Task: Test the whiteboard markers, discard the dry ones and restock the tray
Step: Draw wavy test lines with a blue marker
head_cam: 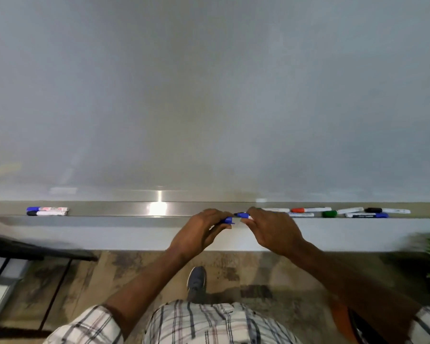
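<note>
Left end of the long metal whiteboard tray [109, 209]: two white-barrelled markers side by side, one blue-capped marker [47, 209], one dark-capped marker [46, 213].

Centre, at the tray's front edge: the left hand [199, 229] pinches a loose blue plastic cap [227, 220]. The right hand [271, 228], fingers curled, grips the uncapped blue marker [242, 215], tip just apart from the cap.

Right end: six markers lying [333, 212], two with caps hidden.

Readable text: none. Markers [310, 209] on the tray [109, 209], right of the right hand [271, 229]: printed barrel labels, too blurred to read. Pair of markers [47, 211] far left of the left hand [199, 232]: label print equally illegible.
</note>
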